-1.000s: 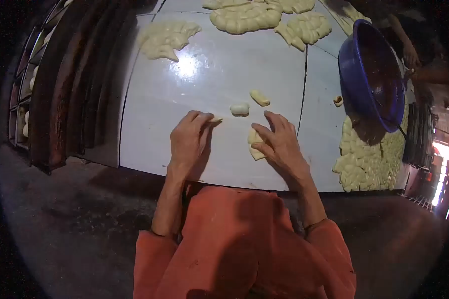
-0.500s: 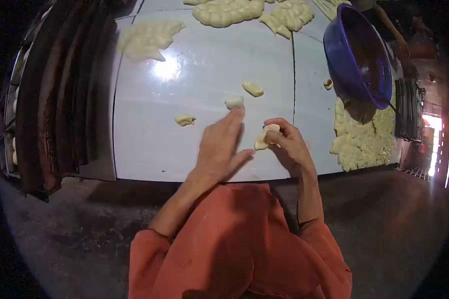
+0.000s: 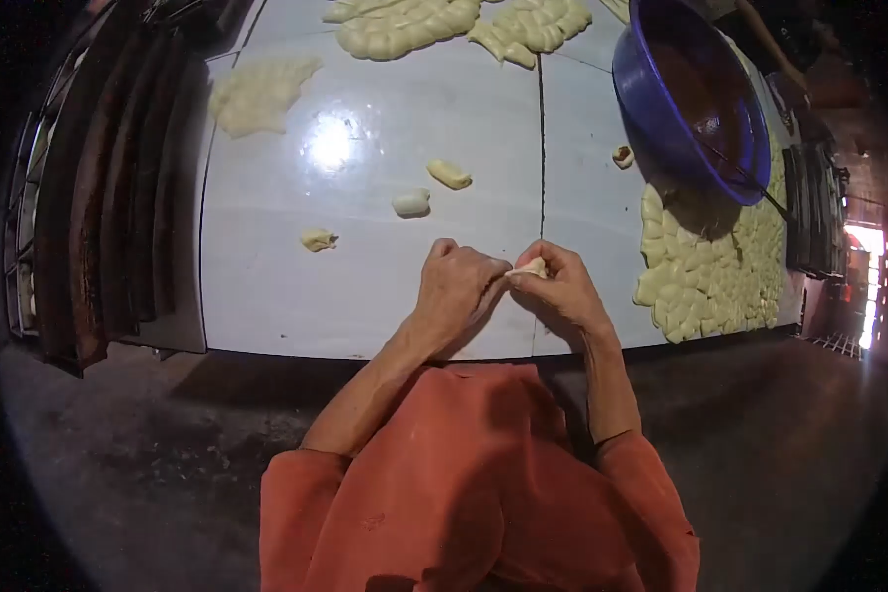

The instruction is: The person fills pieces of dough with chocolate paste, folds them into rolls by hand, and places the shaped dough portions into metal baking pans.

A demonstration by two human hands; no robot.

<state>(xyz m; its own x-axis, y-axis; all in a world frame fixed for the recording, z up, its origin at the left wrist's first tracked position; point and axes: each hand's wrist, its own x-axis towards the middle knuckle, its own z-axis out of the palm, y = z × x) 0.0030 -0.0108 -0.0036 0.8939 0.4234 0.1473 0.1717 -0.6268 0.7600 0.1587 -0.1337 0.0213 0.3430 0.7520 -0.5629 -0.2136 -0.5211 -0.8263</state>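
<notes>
My right hand (image 3: pixel 565 288) pinches a small piece of pale dough (image 3: pixel 534 266) between thumb and fingers, just above the table near its front edge. Against the left side of that dough is my left hand (image 3: pixel 458 286), its fingers curled and closed at the dough's edge; their tips are partly hidden. Beyond my hands lie a smooth white dough roll (image 3: pixel 411 203) and a yellowish dough roll (image 3: pixel 450 175). Further left rests a crumpled dough piece (image 3: pixel 318 240).
A purple basin (image 3: pixel 651 104) with brown contents and a utensil handle stands at right, over many flattened dough pieces (image 3: pixel 696 286). Nearby sits a dough piece with a brown centre (image 3: pixel 623 157). More dough (image 3: pixel 409 30) lies at the back. Dark metal trays (image 3: pixel 118 197) stand upright at left.
My left hand has left the white dough roll, moved right to the dough in my right hand, and closed its fingers there. The whole view has shifted slightly.
</notes>
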